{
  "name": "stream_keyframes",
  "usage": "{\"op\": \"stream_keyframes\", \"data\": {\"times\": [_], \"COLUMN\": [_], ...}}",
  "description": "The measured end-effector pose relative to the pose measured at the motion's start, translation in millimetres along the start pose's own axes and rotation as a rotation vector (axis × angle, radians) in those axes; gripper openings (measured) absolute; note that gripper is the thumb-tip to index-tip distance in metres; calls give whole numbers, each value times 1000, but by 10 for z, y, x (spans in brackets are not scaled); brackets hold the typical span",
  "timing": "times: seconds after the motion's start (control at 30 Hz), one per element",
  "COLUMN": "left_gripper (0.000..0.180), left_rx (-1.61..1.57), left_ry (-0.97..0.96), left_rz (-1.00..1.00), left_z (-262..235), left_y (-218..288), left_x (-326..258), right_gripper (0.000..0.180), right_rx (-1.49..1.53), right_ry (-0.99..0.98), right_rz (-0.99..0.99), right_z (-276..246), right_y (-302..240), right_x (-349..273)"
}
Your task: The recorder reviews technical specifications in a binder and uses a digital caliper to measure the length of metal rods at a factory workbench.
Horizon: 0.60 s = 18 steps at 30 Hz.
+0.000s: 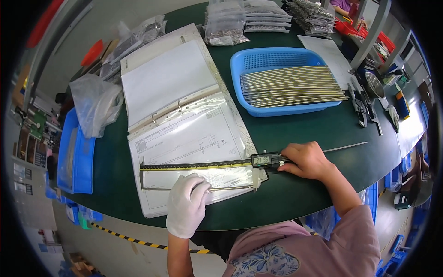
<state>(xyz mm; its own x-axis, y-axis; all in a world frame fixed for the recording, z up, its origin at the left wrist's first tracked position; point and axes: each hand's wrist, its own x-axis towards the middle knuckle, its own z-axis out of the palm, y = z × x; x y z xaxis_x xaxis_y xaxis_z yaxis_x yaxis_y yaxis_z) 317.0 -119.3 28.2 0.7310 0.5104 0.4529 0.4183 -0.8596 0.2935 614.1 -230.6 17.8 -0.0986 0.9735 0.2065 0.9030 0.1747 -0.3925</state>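
Note:
A long digital caliper (198, 165) lies across an open ring binder, its jaws pointing toward me. My bare right hand (305, 160) is closed around the slider beside the lit display (263, 160). Between the jaws runs a thin metal rod (230, 187), its two ends at or very near the jaw faces. My left hand (187, 203), in a white glove, pinches the rod left of its middle and hides part of it. Under both lies a technical drawing (184, 143) in a clear sleeve, in the ring binder (173, 69).
A blue basket (244, 108) of similar rods (290, 85) stands behind the caliper. Bags of small parts (226, 23) are stacked at the back. Several hand tools (362, 104) lie at right. A blue bin (85, 161) and plastic bag (94, 99) are at left. Another person (344, 5) sits far right.

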Motion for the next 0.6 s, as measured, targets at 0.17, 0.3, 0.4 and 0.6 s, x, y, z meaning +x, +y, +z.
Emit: {"op": "stream_keyframes", "data": {"times": [0.17, 0.3, 0.4, 0.6], "left_gripper": [21, 21, 21, 20], "left_rx": [26, 37, 56, 83], "left_ry": [-69, -93, -94, -97], "left_rz": [-10, -11, -9, -1], "left_z": [-6, -34, -36, -33], "left_y": [28, 52, 57, 37], "left_x": [33, 54, 63, 59], "right_gripper": [38, 43, 41, 35], "right_rx": [8, 59, 54, 54], "right_ry": [0, 23, 22, 50], "right_rz": [8, -30, -26, -22], "right_z": [-6, -33, -51, -58], "right_y": [0, -12, -19, -18], "right_x": [-4, 15, 24, 45]}}
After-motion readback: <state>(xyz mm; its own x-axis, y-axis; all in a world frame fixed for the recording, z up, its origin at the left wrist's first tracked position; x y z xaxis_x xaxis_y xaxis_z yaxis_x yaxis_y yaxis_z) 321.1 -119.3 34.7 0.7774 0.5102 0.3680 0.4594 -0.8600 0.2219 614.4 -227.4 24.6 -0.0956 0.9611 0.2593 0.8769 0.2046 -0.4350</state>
